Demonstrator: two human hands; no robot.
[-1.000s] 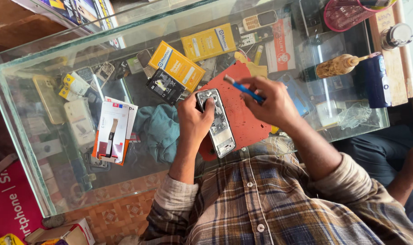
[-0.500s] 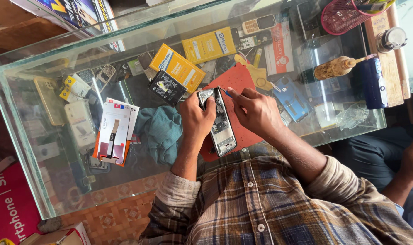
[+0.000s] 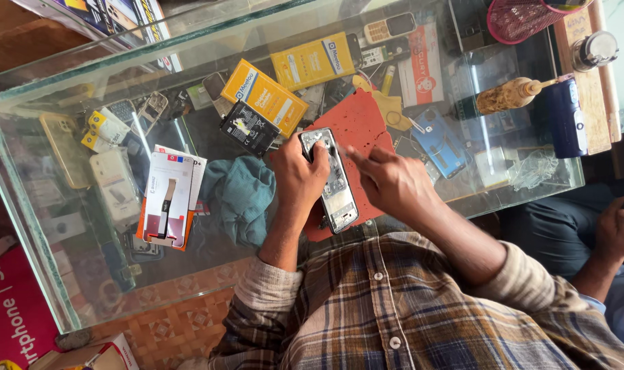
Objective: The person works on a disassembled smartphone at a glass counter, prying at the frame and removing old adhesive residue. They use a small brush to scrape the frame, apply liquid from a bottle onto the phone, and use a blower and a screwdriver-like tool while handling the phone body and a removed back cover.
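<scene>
The left hand gripped 1 opened phone over the red mat on the glass counter, while the right hand, pinching a barely visible tool, worked its upper interior, a step judged mid-repair and demanding steady, fine tip placement.

Plaid shirt, white buttons, beige rolled cuffs

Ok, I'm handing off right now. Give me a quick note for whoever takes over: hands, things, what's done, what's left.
Left hand grips the opened phone at its upper end, over the red mat.
Right hand pinches a thin tool, tip at the phone's upper part.
Back cover already off; insides exposed.
Left: work inside the phone goes on; the exact part is too small to tell.
Teal cloth lies left of the left hand on the glass counter.
</scene>
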